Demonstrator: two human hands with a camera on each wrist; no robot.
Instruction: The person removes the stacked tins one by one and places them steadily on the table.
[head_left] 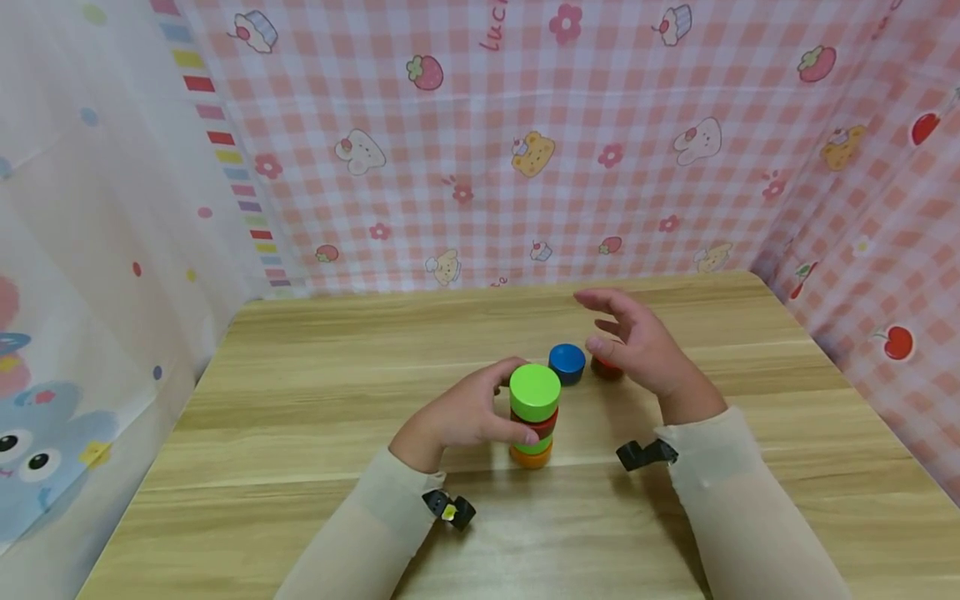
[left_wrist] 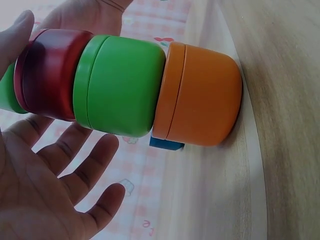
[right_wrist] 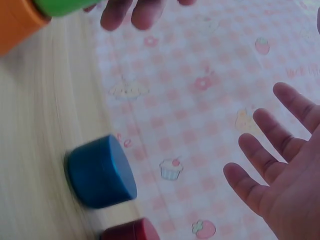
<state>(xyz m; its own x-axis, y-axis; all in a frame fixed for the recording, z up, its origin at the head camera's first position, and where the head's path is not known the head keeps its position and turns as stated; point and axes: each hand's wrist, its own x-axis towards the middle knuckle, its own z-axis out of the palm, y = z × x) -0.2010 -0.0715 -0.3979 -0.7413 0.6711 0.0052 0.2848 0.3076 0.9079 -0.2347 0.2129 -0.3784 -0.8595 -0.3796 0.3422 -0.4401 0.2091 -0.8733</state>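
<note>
A stack of small round lidded jars stands upright: an orange jar at the bottom, a green jar on it, a red jar above, and another bright green jar on top. My left hand is around the upper stack, its thumb across the red jar in the head view and its index finger passing behind. Its other fingers spread loosely in the left wrist view. My right hand hovers with fingers apart and holds nothing, near a second red jar that it partly hides.
A blue jar stands behind the stack, left of the second red jar. All rest on a wood-grain table. A pink checked cloth hangs along the table's back edge, with more cloth at both sides.
</note>
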